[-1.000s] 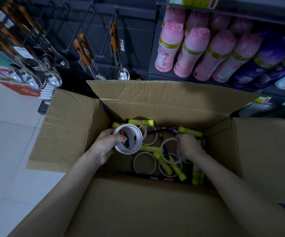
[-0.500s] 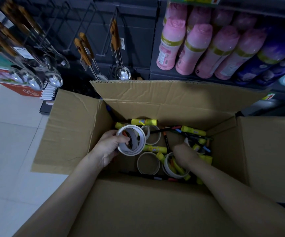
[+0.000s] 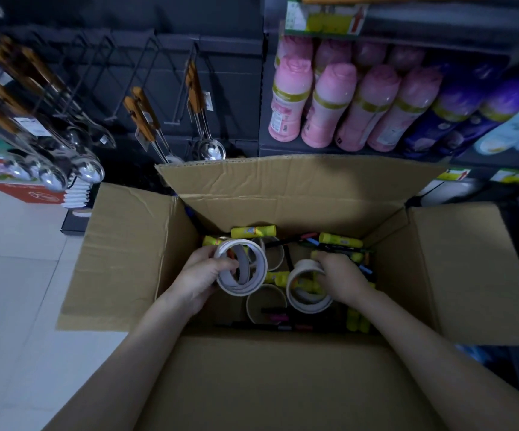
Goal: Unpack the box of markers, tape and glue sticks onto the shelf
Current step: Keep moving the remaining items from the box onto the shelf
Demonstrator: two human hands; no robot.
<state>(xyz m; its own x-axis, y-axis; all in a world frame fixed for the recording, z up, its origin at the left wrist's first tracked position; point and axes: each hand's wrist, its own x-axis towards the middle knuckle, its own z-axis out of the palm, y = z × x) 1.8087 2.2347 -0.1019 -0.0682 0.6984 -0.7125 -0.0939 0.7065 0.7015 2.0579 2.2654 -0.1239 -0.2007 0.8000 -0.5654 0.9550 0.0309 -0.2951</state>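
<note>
An open cardboard box (image 3: 134, 259) stands on the floor with its flaps spread. Inside lie yellow glue sticks (image 3: 253, 232), dark markers (image 3: 286, 318) and white tape rolls (image 3: 266, 301). My left hand (image 3: 202, 281) grips a stack of white tape rolls (image 3: 252, 272) held upright above the box's left side, fingers through the holes. My right hand (image 3: 342, 276) is deeper in the box and grips another white tape roll (image 3: 306, 301) at its far rim, lifting it on edge.
A dark shelf (image 3: 329, 150) behind the box holds pink bottles (image 3: 329, 107) and purple bottles (image 3: 457, 116). Metal ladles and spoons with wooden handles (image 3: 146, 119) hang on hooks at the left. White floor tiles (image 3: 9, 290) lie left of the box.
My right hand has moved right and taken hold of a tape roll, tipping it up from the box floor. My left hand keeps holding its tape rolls in nearly the same place.
</note>
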